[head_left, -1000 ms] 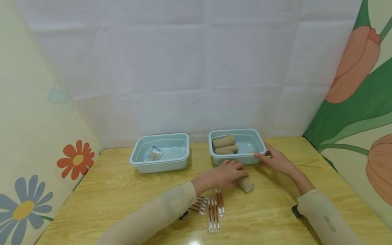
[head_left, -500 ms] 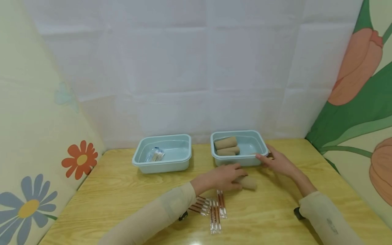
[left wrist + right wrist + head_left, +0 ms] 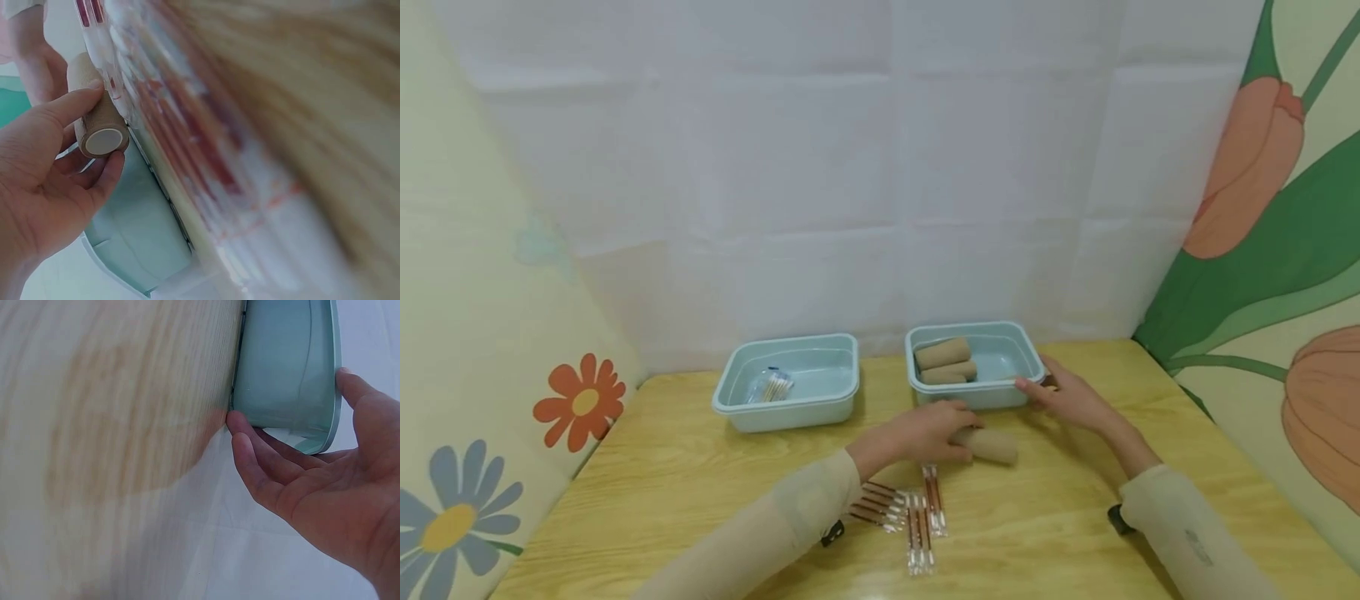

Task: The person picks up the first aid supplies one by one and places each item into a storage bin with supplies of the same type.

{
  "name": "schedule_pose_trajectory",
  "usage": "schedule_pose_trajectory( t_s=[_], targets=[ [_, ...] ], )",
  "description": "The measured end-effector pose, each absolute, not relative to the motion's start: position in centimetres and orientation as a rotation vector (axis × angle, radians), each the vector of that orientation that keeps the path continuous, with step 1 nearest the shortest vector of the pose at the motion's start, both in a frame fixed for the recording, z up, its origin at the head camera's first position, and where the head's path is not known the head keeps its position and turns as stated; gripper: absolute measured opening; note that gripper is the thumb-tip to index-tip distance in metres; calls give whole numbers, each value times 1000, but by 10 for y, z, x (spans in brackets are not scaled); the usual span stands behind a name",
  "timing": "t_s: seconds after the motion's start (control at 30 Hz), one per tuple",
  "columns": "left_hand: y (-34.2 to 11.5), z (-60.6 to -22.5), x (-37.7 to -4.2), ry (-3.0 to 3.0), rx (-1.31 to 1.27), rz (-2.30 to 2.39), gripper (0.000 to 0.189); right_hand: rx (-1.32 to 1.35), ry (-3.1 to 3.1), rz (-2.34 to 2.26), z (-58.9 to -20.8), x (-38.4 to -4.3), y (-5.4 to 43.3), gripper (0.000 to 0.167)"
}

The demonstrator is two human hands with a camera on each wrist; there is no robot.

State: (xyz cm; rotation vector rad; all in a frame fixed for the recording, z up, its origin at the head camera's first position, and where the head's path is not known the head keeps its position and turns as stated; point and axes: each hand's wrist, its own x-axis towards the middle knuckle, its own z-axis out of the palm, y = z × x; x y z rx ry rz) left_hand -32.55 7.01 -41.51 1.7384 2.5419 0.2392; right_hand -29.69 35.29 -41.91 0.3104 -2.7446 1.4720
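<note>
My left hand (image 3: pixel 928 433) grips a tan ribbed bandage roll (image 3: pixel 994 447) just in front of the right-hand light blue bin (image 3: pixel 977 397). In the left wrist view, the thumb lies along one side of the roll (image 3: pixel 103 119) and fingertips along the other, with its pale round end showing. My right hand (image 3: pixel 1075 400) holds that bin's near right corner. In the right wrist view, the thumb presses the bin's rim (image 3: pixel 338 337) and the fingertips lie by its base. Several similar rolls (image 3: pixel 943 354) lie in the left part of this bin.
A second light blue bin (image 3: pixel 793 412) stands to the left, with a clear packet of cotton swabs (image 3: pixel 777 386) inside. Red-brown swabs in clear sleeves (image 3: pixel 919 533) lie on the wooden table (image 3: pixel 1022 533) near my left forearm. A white sheet (image 3: pixel 790 167) hangs behind the bins.
The bandage roll in my left hand has turned from pointing toward me to lying more crosswise. My right hand stays at the bin's corner. The view has shifted slightly.
</note>
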Motion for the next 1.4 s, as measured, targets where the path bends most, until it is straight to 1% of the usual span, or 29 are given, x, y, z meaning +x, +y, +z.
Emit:
schedule_pose_trajectory(
  t_s=[0.23,0.7,0.9,1.07,1.4],
  targets=[
    [69,-412,-323,2568,1756,220,51,291,-2764,1453,-417,-294,353,79],
    [70,-398,-317,2599,1863,138,48,312,-2764,1430,-418,-294,356,79],
    [70,-393,-317,2629,1870,137,46,317,-2754,1438,-418,-294,354,78],
    [69,-385,-319,2673,1881,149,46,343,-2747,1422,-415,-294,352,75],
    [54,-359,-332,2697,1829,282,51,329,-2739,1429,-421,-295,353,76]
  ],
)
